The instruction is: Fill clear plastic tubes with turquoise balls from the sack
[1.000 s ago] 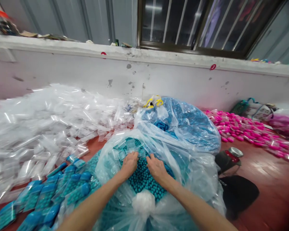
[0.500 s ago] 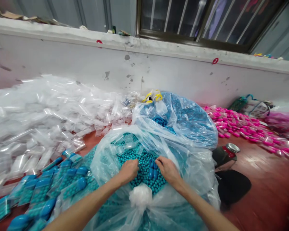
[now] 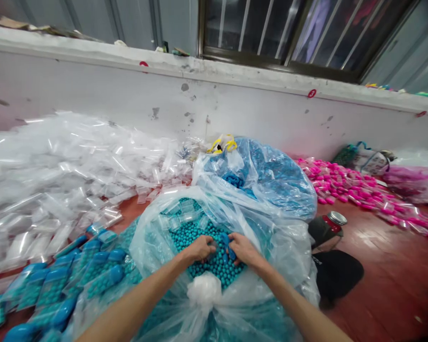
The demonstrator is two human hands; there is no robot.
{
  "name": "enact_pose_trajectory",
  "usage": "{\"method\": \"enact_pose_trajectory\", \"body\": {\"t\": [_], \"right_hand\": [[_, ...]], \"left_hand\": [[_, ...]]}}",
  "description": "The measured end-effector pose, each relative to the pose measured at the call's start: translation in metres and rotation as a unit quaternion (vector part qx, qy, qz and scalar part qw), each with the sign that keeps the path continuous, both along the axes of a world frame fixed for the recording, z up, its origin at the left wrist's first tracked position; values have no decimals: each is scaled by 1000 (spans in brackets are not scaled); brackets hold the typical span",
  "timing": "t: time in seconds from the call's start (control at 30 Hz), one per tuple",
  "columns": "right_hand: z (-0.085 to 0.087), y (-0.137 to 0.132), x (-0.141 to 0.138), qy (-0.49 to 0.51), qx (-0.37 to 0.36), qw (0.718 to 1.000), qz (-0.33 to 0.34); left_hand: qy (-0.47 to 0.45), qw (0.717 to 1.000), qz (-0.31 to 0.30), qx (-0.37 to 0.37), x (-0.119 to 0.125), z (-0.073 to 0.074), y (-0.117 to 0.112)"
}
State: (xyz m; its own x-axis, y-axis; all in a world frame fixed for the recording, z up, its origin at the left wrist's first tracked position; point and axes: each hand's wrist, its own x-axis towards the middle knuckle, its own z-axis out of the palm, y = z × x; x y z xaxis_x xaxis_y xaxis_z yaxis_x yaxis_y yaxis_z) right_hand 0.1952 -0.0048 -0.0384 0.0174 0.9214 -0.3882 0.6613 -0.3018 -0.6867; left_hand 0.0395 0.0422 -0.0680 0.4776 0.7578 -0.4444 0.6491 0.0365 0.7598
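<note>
The right hand (image 3: pixel 244 250) has its thumb and fingers closed on a blue piece (image 3: pixel 225 241), held low over the middle of the open bag. The left hand (image 3: pixel 200 248) is just to the left with its fingers curled; a clear, filmy patch shows at its fingertips, but I cannot tell whether it is gripped. The blue piece looks like smooth, stiff plastic, probably light and a little slippery, best pinched across its thick part.

Under both hands lie teal beads (image 3: pixel 223 276), likely hard, light and quick to roll, easier scooped than pinched. Small clear packets (image 3: pixel 187 217) rest on their far side; the film should be limp and is best taken by an edge. The big clear bag (image 3: pixel 144 240) around the beads looks soft and slack, though probably heavy as a whole. Bead-filled packets (image 3: pixel 53 287) lie near left.
</note>
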Motion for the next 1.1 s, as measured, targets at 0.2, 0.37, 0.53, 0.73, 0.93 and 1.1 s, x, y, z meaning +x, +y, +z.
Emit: {"method": "enact_pose_trajectory", "body": {"t": [0.2,0.37,0.53,0.73,0.93,1.1], "right_hand": [[-7,3,6,108,13,988,-109],[-7,-5,12,46,61,994,-84],[-3,-11,11,-20,137,989,-48],[-3,-12,6,-176,185,967,-14],[-2,-10,9,-264,122,956,22],[4,-20,9,-223,149,961,69]], "left_hand": [[-134,984,74,-92,22,-7,1],[-202,959,94,-175,16,-4,-2],[-208,954,114,-182,13,-3,-5],[-141,971,160,-107,27,-4,-4],[-146,976,152,-52,39,1,-3],[-140,982,119,-50,13,8,-8]]}}
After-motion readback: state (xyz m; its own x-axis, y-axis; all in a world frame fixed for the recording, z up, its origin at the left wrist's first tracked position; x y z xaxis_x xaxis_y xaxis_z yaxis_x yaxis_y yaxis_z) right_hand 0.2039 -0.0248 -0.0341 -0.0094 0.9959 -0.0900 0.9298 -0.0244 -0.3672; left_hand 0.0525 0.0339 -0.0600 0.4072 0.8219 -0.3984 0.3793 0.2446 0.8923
